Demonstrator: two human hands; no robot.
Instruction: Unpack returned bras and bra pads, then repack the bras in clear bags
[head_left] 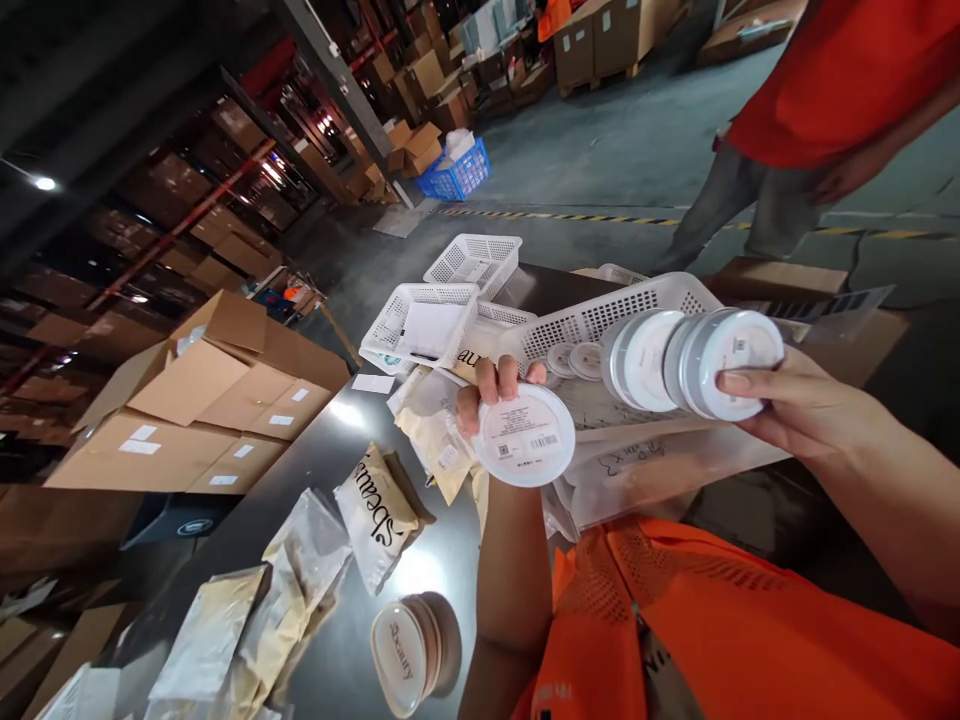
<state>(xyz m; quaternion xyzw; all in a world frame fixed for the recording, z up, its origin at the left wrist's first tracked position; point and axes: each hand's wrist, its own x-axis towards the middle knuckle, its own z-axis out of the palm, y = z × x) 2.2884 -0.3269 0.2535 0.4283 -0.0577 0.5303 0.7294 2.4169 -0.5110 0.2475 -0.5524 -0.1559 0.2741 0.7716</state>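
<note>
My left hand (489, 392) is closed around the edge of a round white lidded container (525, 440), its printed label with a barcode facing me. In my right hand (799, 405) is a row of similar round containers (654, 358), tipped on their sides, with my thumb on the nearest label. Behind them sits a white perforated basket (667, 290) with several round discs (585, 360) inside. A stack of round containers with "beauty" lettering (399, 655) stands on the dark table (315, 470) at the lower middle.
Cream printed pouches (376, 515) and clear bags (311, 530) lie on the table. Two smaller white baskets (420, 300) stand at its far end. Open cardboard boxes (202, 400) are at left. A person in an orange top (870, 90) stands beyond the table at right.
</note>
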